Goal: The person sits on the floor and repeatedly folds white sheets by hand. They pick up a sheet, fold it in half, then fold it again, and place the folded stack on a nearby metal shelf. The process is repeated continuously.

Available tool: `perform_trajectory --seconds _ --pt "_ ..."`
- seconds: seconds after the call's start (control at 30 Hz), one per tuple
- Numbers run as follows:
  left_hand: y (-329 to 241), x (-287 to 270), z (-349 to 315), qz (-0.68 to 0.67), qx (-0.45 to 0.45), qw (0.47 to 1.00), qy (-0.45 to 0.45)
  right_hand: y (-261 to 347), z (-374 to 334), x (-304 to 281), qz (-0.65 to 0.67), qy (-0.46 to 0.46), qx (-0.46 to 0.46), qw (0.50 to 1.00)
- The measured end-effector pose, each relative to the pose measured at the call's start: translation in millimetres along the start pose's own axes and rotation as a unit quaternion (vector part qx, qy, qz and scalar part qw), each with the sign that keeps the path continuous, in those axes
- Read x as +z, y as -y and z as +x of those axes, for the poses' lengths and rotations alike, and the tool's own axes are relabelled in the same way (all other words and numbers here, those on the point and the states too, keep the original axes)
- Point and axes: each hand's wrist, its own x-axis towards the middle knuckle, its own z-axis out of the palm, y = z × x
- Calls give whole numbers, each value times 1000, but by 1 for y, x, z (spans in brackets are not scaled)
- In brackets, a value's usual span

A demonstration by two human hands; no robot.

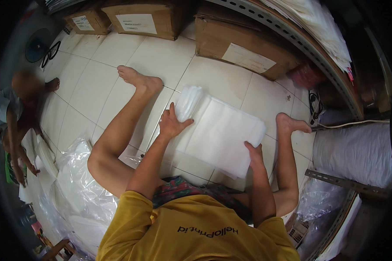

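Note:
On the tiled floor between my bent legs lies a stack of thin white sheets [224,130], soft and slightly see-through, perhaps plastic or fabric. A folded white bundle [189,102] rests along its left end. My left hand [173,125] presses on the near part of that bundle, thumb and fingers spread apart. At the stack's lower right corner is my right hand [255,153], its thumb over the edge and the other fingers partly hidden; it grips the corner.
Cardboard boxes [252,45] line the far side. Metal shelving [335,176] with wrapped white bundles [355,148] stands on the right. Clear plastic sheeting [80,178] spreads beside my left leg. Another person [13,108] sits at far left, handling white material. A fan [38,45] stands behind.

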Motion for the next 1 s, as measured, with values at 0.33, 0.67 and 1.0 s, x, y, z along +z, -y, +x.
perform_trajectory --seconds 0.33,0.67,1.0 --pt "17 -23 32 -246 -120 947 170 9 -10 -27 47 105 77 990" --pt "12 11 14 -358 -91 919 140 0 -2 -59 25 66 17 997" --pt "25 14 20 -291 -48 948 121 16 -6 -58 13 72 8 997"
